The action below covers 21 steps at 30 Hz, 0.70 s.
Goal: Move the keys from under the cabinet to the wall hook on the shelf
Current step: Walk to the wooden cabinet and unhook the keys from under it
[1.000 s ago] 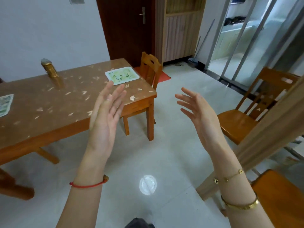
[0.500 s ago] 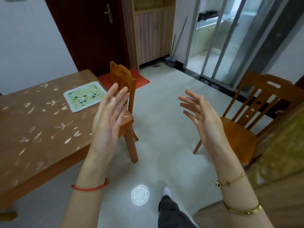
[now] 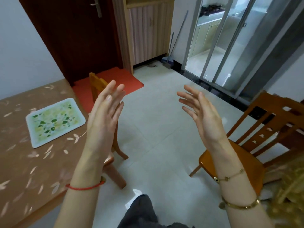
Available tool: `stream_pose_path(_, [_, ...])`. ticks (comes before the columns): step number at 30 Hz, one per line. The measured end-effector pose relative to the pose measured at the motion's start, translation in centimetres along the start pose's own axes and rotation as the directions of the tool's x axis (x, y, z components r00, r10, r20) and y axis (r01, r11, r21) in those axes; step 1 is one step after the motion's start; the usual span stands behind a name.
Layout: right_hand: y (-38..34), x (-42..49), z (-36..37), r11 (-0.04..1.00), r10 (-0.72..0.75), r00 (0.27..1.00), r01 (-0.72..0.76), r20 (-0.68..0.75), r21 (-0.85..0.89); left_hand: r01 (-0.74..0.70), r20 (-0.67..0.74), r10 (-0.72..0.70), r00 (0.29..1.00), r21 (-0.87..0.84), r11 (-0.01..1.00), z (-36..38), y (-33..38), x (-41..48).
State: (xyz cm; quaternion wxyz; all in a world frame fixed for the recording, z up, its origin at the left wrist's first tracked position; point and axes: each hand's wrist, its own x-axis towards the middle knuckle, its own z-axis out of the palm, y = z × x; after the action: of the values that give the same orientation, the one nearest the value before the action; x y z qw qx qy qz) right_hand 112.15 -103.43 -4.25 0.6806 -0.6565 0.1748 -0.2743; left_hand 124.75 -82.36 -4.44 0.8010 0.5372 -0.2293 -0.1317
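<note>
Gaping L grip [image 3: 105, 116], R grip [image 3: 202, 116], empty

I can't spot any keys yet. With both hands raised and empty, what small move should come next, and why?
Probably step toward the tall wooden cabinet and look low: both the left hand and right hand are open, and something small and dark lies at its base.

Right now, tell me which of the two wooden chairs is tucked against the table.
The chair on the left, behind the left hand, stands against the table's end. The right chair stands apart on open floor.
</note>
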Motion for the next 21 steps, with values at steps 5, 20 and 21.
stream_pose_path(5, [2.5,9.6,-0.6,1.000,0.002,1.000,-0.002,0.012,0.030,-0.017,0.012,0.017,1.000,0.022,1.000,0.5,-3.9,9.1])
stream_pose_path(20, [6.0,39.6,-0.3,0.997,0.000,1.000,0.001,-0.022,0.083,-0.001,-0.020,0.002,1.000,0.003,1.000,3.1,-10.8,38.4])
stream_pose_path(21, [6.3,41.1,-0.4,0.996,0.002,1.000,0.000,-0.023,0.084,0.002,-0.020,-0.002,1.000,0.006,1.000,3.3,-11.2,39.9])
